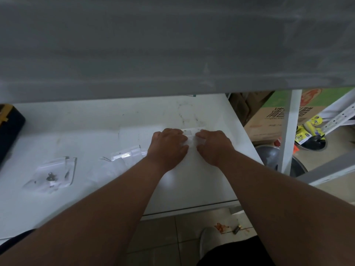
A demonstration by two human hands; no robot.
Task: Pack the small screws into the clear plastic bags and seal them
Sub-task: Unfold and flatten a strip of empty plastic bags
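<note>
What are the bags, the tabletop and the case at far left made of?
Bags: thin clear plastic film, glossy; glare and dark screws show through. Tabletop: smooth white surface, scuffed, possibly laminate or painted metal. Case: dark, matte, yellow latch; likely moulded plastic.

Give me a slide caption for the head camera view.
Both hands, left and right, press a clear bag flat on the white shelf.

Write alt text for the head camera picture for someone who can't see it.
Both hands, left and right, press a clear plastic bag flat on a white table. To the left lie loose empty bags and a bag holding small screws.
</note>
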